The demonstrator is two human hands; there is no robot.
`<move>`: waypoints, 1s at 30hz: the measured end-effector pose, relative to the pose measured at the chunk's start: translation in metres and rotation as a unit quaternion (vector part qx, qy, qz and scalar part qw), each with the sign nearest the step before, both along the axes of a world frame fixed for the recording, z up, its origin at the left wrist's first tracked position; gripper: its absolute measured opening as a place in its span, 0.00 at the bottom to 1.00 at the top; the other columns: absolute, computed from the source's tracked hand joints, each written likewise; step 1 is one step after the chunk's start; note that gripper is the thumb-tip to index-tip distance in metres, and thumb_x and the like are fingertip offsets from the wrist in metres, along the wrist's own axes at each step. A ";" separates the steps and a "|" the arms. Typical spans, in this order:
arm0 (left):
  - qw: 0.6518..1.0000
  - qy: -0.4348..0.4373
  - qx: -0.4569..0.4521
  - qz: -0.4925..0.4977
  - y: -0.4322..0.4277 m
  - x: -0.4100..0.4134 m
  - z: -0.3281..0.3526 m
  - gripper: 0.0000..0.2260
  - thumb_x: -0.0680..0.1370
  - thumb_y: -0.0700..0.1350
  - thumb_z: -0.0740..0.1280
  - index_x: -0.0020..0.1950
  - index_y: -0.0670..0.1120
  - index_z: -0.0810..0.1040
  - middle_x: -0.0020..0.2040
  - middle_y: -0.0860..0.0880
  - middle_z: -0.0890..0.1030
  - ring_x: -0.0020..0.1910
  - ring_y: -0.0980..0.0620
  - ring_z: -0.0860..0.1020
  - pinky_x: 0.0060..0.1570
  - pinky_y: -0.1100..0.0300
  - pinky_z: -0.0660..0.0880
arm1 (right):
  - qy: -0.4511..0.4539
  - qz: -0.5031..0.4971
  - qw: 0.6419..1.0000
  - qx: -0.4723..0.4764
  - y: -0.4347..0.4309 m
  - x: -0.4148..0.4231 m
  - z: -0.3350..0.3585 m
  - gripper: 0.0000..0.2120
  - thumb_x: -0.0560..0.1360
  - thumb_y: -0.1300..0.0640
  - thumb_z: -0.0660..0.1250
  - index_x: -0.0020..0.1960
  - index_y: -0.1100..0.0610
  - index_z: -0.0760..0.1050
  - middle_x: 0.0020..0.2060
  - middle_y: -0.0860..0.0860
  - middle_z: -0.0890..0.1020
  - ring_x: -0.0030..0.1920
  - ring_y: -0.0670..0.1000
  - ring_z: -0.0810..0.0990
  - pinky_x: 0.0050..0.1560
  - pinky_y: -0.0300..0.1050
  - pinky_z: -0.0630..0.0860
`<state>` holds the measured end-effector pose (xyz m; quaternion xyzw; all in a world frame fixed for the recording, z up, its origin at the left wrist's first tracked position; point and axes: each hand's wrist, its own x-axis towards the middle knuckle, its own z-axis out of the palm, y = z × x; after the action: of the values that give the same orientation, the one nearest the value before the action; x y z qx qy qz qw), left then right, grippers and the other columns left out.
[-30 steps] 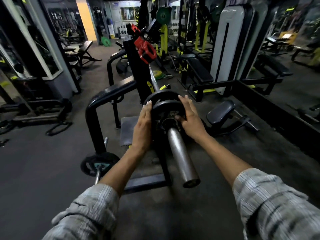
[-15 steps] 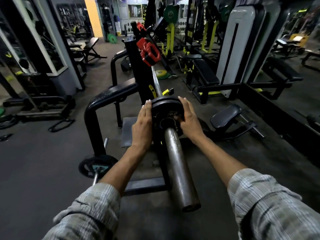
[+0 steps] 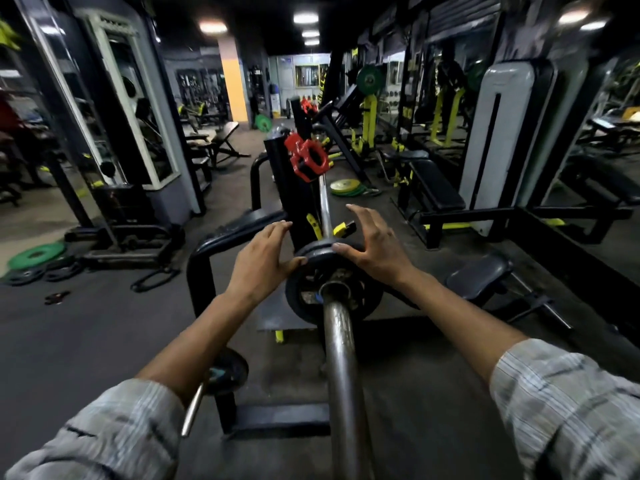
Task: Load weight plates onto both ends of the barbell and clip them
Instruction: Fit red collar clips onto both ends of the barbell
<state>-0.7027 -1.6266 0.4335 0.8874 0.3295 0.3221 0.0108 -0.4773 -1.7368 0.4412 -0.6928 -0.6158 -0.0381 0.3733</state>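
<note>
A steel barbell (image 3: 341,358) runs away from me across a black rack. Black weight plates (image 3: 367,296) sit on its near sleeve, pushed up against the collar. My left hand (image 3: 263,263) is at the plates' left rim, fingers spread, only the thumb touching. My right hand (image 3: 370,244) hovers over the top right rim with fingers splayed and the thumb resting on the edge. Neither hand holds anything. A red clip (image 3: 308,160) hangs on the black rack upright (image 3: 282,188) beyond the plates.
A bench frame (image 3: 221,240) curves at the left. A small black plate (image 3: 227,370) on a short bar sits low left. Green and black plates (image 3: 36,256) lie on the floor at far left, yellow-green ones (image 3: 346,187) ahead. A padded seat (image 3: 479,275) stands right.
Both hands have let go of the plates' rim and opened, lifting off it. The view has tilted up, showing more of the gym and ceiling.
</note>
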 end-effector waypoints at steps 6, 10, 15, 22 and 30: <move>1.000 0.001 0.015 0.000 0.047 0.000 0.062 0.29 0.74 0.62 0.73 0.71 0.49 0.74 0.68 0.50 0.78 0.64 0.47 0.78 0.58 0.48 0.79 | -0.043 0.018 0.999 0.002 0.057 0.002 0.073 0.36 0.77 0.39 0.71 0.79 0.53 0.64 0.74 0.56 0.72 0.74 0.58 0.71 0.70 0.62 0.72; 1.000 -0.001 0.000 -0.015 0.085 0.008 0.087 0.29 0.76 0.61 0.71 0.72 0.48 0.74 0.70 0.48 0.77 0.64 0.47 0.79 0.61 0.48 0.77 | -0.050 -0.009 0.998 -0.025 0.104 0.001 0.110 0.35 0.77 0.39 0.71 0.78 0.51 0.64 0.72 0.57 0.73 0.70 0.60 0.74 0.68 0.61 0.74; 0.999 -0.012 -0.018 -0.037 0.117 0.024 0.093 0.27 0.76 0.59 0.72 0.70 0.47 0.75 0.67 0.47 0.79 0.64 0.47 0.79 0.61 0.49 0.77 | -0.003 -0.038 0.997 -0.062 0.148 0.009 0.125 0.36 0.76 0.39 0.73 0.77 0.51 0.65 0.70 0.58 0.73 0.69 0.59 0.75 0.70 0.59 0.74; 0.980 -0.022 -0.155 -0.121 0.162 0.052 0.101 0.41 0.75 0.50 0.77 0.82 0.49 0.58 0.66 0.41 0.81 0.66 0.45 0.79 0.65 0.48 0.76 | 0.095 -0.040 0.991 -0.090 0.197 0.024 0.131 0.43 0.72 0.38 0.76 0.81 0.49 0.62 0.72 0.60 0.70 0.71 0.60 0.74 0.71 0.52 0.72; 0.958 -0.062 -0.223 -0.171 0.175 0.081 0.109 0.47 0.76 0.43 0.76 0.84 0.53 0.47 0.70 0.41 0.78 0.69 0.44 0.77 0.71 0.50 0.72 | 0.189 -0.032 0.981 -0.038 0.215 0.024 0.124 0.29 0.70 0.58 0.81 0.69 0.55 0.76 0.63 0.56 0.82 0.64 0.56 0.81 0.62 0.54 0.81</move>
<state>-0.6213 -1.4512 0.5424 0.8838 0.2353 0.2882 0.2838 -0.4533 -1.5213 0.5650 -0.7203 -0.5130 0.1045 0.4550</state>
